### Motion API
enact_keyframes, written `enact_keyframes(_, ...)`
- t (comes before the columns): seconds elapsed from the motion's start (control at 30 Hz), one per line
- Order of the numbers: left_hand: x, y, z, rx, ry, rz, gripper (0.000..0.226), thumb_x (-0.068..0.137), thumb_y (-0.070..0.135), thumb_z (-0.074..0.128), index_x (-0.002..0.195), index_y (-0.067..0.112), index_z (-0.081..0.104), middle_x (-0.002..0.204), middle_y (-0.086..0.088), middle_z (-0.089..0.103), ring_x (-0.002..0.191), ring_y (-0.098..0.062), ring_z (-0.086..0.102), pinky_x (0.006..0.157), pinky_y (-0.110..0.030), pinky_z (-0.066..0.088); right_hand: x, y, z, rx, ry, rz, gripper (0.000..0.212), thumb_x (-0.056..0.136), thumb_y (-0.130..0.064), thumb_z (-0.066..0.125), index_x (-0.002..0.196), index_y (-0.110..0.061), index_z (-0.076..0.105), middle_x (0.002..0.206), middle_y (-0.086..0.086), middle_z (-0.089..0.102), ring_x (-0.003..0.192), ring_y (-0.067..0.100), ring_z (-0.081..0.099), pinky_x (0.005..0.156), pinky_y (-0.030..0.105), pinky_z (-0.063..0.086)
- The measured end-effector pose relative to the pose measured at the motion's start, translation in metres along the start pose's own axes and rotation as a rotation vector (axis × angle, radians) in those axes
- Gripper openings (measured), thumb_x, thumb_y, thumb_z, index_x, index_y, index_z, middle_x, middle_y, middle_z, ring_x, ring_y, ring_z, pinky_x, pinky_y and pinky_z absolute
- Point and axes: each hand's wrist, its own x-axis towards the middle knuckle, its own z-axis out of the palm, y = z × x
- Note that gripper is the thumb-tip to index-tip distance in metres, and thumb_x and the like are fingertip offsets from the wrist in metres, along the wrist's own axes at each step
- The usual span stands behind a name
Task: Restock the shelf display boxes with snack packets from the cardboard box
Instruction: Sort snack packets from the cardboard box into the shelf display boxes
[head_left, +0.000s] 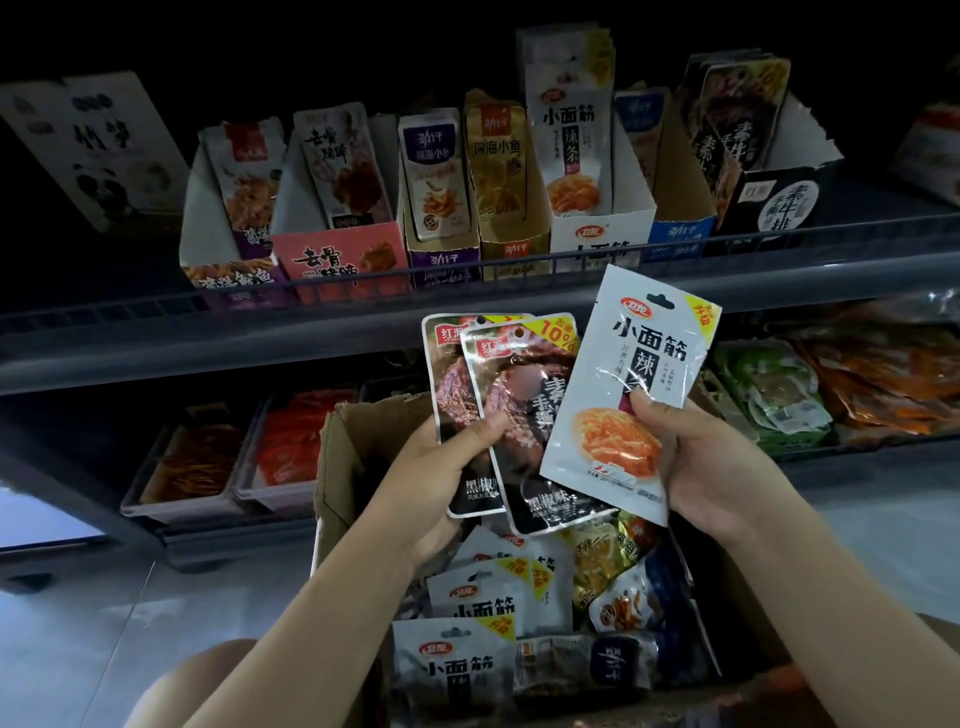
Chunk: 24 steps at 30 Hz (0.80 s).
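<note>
Two dark glossy meat-print packets (483, 415) fan in our left grip (441, 478), sorted by kind; our right grip (691, 457) pinches a white foil noodle-snack packet (628, 384) for its matching white shelf display box (597, 228).

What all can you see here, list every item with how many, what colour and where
dark packets: two, black and brown, left hand
white packet: one, white with orange picture, right hand
cardboard box: one, brown, below the hands, holds mixed packets
display boxes: seven, mixed colours, in a row on upper shelf
upper shelf: one, grey, across the middle
trays: two, clear, orange contents, lower left
green bags: several, lower right
left hand: grips dark packets
right hand: grips white packet
</note>
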Motion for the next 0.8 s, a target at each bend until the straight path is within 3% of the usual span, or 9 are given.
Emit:
enact_keyframes(0.2, 0.002, 0.005, -0.001, -0.011, 0.044, -0.031, 0.022, 0.092, 0.029, 0.058, 0.094, 0.009, 0.067, 0.075, -0.008, 0.074, 0.066, -0.021, 0.072, 0.060, -0.033, 0.059, 0.000, -0.001, -0.002, -0.113, -0.036, 0.033, 0.040, 0.074, -0.010, 0.059, 0.114, -0.012, 0.063, 0.105, 0.010, 0.073, 0.082, 0.023, 0.072, 0.060, 0.036, 0.060)
enact_keyframes(0.37, 0.000, 0.001, 0.003, 0.055, -0.032, -0.048, 0.059, 0.065, 0.048, 0.070, 0.113, 0.014, 0.066, 0.107, -0.010, 0.074, 0.100, -0.028, 0.070, 0.093, -0.046, 0.052, 0.001, 0.007, 0.001, -0.083, 0.013, -0.013, 0.035, 0.075, -0.008, 0.061, 0.109, -0.013, 0.063, 0.098, 0.007, 0.074, 0.078, 0.021, 0.073, 0.057, 0.033, 0.058)
enact_keyframes(0.43, 0.000, -0.003, 0.004, 0.079, -0.055, -0.031, 0.055, 0.065, 0.040, 0.070, 0.113, 0.013, 0.065, 0.107, -0.010, 0.073, 0.100, -0.029, 0.070, 0.092, -0.045, 0.054, 0.003, 0.012, 0.001, -0.070, 0.042, -0.049, 0.030, 0.082, -0.003, 0.059, 0.111, -0.011, 0.063, 0.100, 0.009, 0.074, 0.081, 0.022, 0.073, 0.056, 0.033, 0.058)
enact_keyframes(0.53, 0.001, -0.009, 0.006, 0.162, -0.059, 0.061, 0.041, 0.065, 0.021, 0.071, 0.104, 0.016, 0.063, 0.096, -0.005, 0.076, 0.089, -0.023, 0.072, 0.078, -0.036, 0.059, 0.004, 0.017, 0.002, -0.086, 0.080, -0.106, 0.027, 0.088, 0.000, 0.056, 0.112, -0.010, 0.063, 0.104, 0.010, 0.073, 0.086, 0.023, 0.072, 0.058, 0.032, 0.058)
enact_keyframes(0.7, 0.005, -0.012, 0.010, 0.172, -0.026, 0.105, 0.032, 0.074, 0.016, 0.070, 0.105, 0.017, 0.063, 0.095, -0.002, 0.076, 0.088, -0.019, 0.073, 0.073, -0.030, 0.059, 0.007, 0.015, 0.002, -0.167, 0.100, -0.201, 0.037, 0.077, -0.012, 0.064, 0.114, -0.011, 0.064, 0.109, 0.008, 0.072, 0.095, 0.025, 0.070, 0.068, 0.035, 0.059)
enact_keyframes(0.8, 0.008, -0.006, 0.014, 0.157, -0.009, 0.104, 0.021, 0.084, 0.009, 0.065, 0.104, 0.016, 0.064, 0.090, 0.000, 0.077, 0.082, -0.015, 0.073, 0.068, -0.026, 0.059, 0.008, 0.008, 0.005, -0.214, 0.114, -0.265, 0.042, 0.076, -0.015, 0.065, 0.118, -0.012, 0.061, 0.113, 0.008, 0.070, 0.101, 0.027, 0.068, 0.081, 0.044, 0.057)
